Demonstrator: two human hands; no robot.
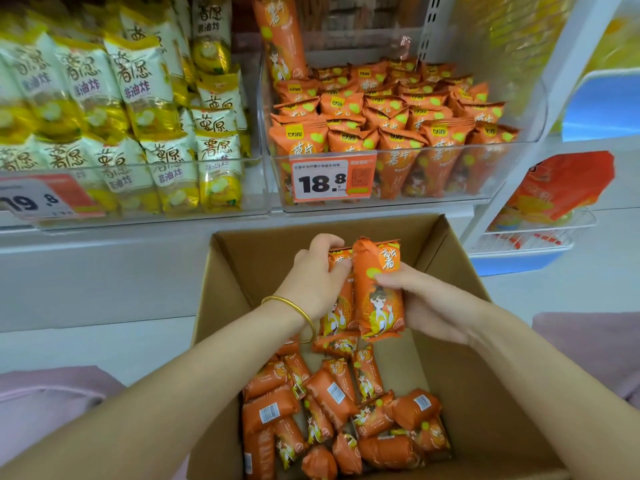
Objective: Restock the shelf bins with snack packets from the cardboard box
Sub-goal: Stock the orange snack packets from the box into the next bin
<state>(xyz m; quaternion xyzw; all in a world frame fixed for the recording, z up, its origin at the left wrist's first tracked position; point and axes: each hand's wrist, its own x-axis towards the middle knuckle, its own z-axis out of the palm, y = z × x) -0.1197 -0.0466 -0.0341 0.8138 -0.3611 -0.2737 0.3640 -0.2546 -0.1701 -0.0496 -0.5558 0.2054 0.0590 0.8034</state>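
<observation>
An open cardboard box (460, 271) sits below the shelf, with several orange snack packets (332, 414) loose on its bottom. Above the box, my left hand (311, 275), with a gold bangle on the wrist, grips an upright orange packet (341, 299). My right hand (422, 306) holds a second orange packet (377, 292) beside the first, thumb across its front. The clear shelf bin (519, 164) straight ahead carries an 18.8 price tag and is packed with the same orange packets (391, 112).
A clear bin of yellow-and-white packets (138, 109) stands to the left with its own price tag. A white wire basket (540, 233) holding a red bag hangs at the right. Pink cloth (52, 386) shows at both lower sides.
</observation>
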